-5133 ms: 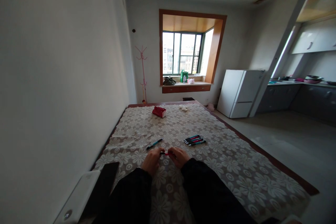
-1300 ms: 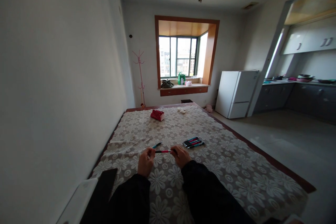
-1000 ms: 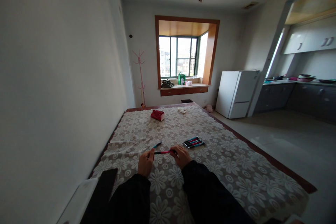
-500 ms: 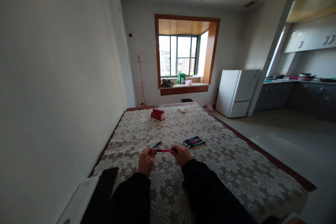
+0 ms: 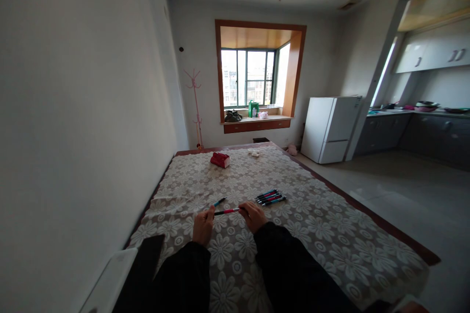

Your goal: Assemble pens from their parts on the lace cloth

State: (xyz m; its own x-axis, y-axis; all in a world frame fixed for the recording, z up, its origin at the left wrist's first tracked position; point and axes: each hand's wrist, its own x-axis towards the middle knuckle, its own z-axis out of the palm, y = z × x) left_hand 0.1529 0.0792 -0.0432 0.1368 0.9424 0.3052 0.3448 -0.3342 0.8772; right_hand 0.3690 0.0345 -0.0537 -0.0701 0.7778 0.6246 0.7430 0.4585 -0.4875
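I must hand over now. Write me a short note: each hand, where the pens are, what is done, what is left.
Left hand and right hand hold one red pen by its ends, level above the flowered tablecloth.
A blue pen lies alone just beyond the left hand.
A bundle of pens lies beyond the right hand.
Done: cannot tell.
Left: the red pen is not yet put down.

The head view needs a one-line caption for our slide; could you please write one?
Left hand and right hand hold a red pen by its ends above a floral tablecloth, beside a row of pens.
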